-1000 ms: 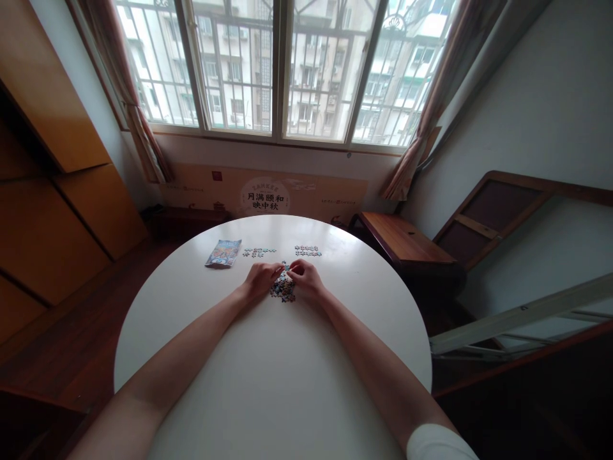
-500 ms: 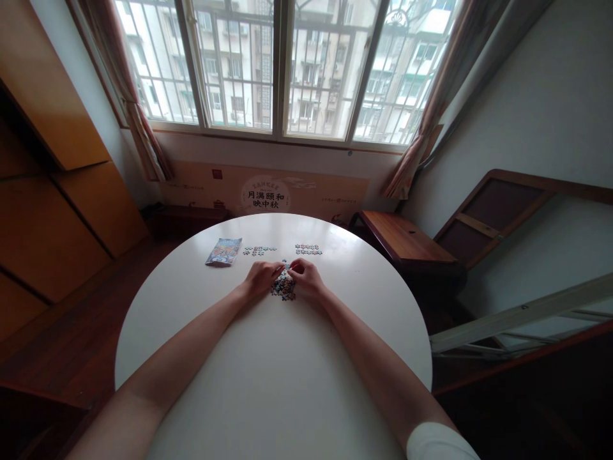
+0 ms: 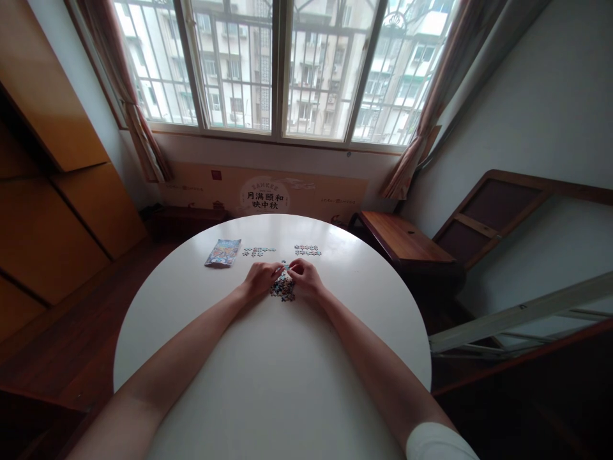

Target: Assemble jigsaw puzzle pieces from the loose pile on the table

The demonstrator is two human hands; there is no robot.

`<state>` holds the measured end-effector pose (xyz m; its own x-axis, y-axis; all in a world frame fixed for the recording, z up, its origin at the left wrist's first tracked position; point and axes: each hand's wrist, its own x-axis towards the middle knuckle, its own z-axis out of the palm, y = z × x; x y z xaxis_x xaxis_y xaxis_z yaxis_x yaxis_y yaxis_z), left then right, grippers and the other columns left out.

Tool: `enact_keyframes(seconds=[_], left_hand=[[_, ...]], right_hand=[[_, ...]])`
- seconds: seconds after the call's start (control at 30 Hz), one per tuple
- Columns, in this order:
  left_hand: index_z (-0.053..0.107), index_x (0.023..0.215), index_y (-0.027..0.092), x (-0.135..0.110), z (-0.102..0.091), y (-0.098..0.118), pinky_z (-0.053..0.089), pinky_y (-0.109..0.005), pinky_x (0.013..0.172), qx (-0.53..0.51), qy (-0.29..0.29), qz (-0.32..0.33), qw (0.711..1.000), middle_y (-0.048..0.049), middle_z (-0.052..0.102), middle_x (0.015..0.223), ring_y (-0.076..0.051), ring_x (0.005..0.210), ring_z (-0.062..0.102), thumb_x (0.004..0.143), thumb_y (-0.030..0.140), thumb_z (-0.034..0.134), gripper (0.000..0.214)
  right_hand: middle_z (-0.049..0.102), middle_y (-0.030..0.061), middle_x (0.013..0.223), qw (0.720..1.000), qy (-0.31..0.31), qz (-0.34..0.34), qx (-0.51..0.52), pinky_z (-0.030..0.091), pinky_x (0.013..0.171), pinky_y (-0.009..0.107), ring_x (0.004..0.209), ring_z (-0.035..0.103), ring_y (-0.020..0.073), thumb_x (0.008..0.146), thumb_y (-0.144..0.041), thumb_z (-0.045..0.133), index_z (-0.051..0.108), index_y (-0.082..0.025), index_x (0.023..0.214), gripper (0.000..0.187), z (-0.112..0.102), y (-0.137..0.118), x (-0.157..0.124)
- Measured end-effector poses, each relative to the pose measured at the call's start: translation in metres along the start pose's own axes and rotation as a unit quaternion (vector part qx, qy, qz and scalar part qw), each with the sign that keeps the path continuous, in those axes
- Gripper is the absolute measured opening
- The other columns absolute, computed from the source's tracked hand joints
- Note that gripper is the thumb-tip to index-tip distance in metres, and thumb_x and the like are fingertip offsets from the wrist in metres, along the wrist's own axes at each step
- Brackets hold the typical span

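Observation:
My left hand [image 3: 261,278] and my right hand [image 3: 306,278] rest side by side on a round white table [image 3: 272,377]. Both have their fingers curled, and the fingertips meet over a small heap of loose jigsaw pieces [image 3: 282,291]. Each hand pinches a small piece at the top of the heap, too small to make out clearly. Two small groups of sorted pieces lie further back, the left group [image 3: 258,252] and the right group [image 3: 307,250]. A printed puzzle bag [image 3: 223,252] lies flat to their left.
A dark wooden side table [image 3: 402,239] stands just right of the round table. Wooden cabinets [image 3: 57,191] fill the left side. A barred window [image 3: 282,64] with curtains is behind. A folded frame and metal rails [image 3: 517,313] lean at the right.

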<state>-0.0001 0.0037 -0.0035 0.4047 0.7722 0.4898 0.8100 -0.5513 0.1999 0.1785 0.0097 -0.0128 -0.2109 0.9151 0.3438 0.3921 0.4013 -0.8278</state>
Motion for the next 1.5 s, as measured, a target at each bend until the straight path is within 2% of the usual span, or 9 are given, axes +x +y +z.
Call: enact_keyframes(seconds=[0.27, 0.47, 0.7, 1.17, 1.5], left_hand=[[0.064, 0.108, 0.023, -0.0002, -0.0028, 0.0022, 0.035, -0.022, 0.059, 0.019, 0.004, -0.024, 1.0, -0.003, 0.067, 0.069, -0.014, 0.063, 0.06, 0.089, 0.045, 0.039, 0.038], [0.058, 0.116, 0.022, 0.001, -0.0044, 0.0039, 0.036, -0.021, 0.061, 0.018, -0.017, -0.038, 0.999, -0.0026, 0.067, 0.071, -0.014, 0.066, 0.061, 0.089, 0.043, 0.039, 0.039], [0.059, 0.115, 0.024, 0.001, -0.003, 0.0028, 0.037, -0.022, 0.061, 0.024, -0.019, -0.024, 0.999, -0.004, 0.069, 0.076, -0.016, 0.071, 0.062, 0.09, 0.042, 0.037, 0.038], [0.061, 0.11, 0.023, 0.0009, -0.0011, 0.0009, 0.037, -0.022, 0.061, 0.006, -0.023, -0.01, 1.0, -0.0036, 0.068, 0.072, -0.016, 0.069, 0.062, 0.09, 0.043, 0.037, 0.038], [0.062, 0.11, 0.023, 0.0013, -0.0001, 0.0005, 0.038, -0.022, 0.062, 0.007, -0.028, -0.024, 0.999, -0.0031, 0.067, 0.071, -0.015, 0.067, 0.061, 0.089, 0.044, 0.037, 0.039]], right_hand=[[0.061, 0.0002, 0.064, 1.0, 0.012, -0.01, 0.005, 0.043, 0.054, 0.022, 0.057, 0.055, 0.0112, 0.072, -0.029, 0.058, 0.058, -0.016, 0.082, 0.016, -0.0003, -0.0021, 0.0005], [0.061, 0.0001, 0.063, 1.0, 0.009, -0.006, 0.01, 0.043, 0.053, 0.022, 0.056, 0.055, 0.0112, 0.072, -0.03, 0.058, 0.058, -0.016, 0.082, 0.017, 0.0006, -0.0011, 0.0007], [0.061, 0.0005, 0.064, 1.0, 0.013, -0.01, 0.007, 0.043, 0.054, 0.022, 0.056, 0.055, 0.011, 0.073, -0.031, 0.057, 0.058, -0.016, 0.083, 0.018, 0.0009, -0.0006, -0.0002], [0.062, 0.0007, 0.064, 1.0, 0.01, -0.012, 0.01, 0.043, 0.054, 0.023, 0.057, 0.056, 0.0118, 0.072, -0.03, 0.058, 0.059, -0.016, 0.083, 0.017, -0.0004, -0.0047, -0.0011], [0.061, 0.0005, 0.063, 1.0, 0.011, -0.012, 0.022, 0.043, 0.054, 0.022, 0.056, 0.055, 0.0114, 0.071, -0.029, 0.058, 0.059, -0.016, 0.081, 0.017, 0.001, -0.0023, 0.0]])
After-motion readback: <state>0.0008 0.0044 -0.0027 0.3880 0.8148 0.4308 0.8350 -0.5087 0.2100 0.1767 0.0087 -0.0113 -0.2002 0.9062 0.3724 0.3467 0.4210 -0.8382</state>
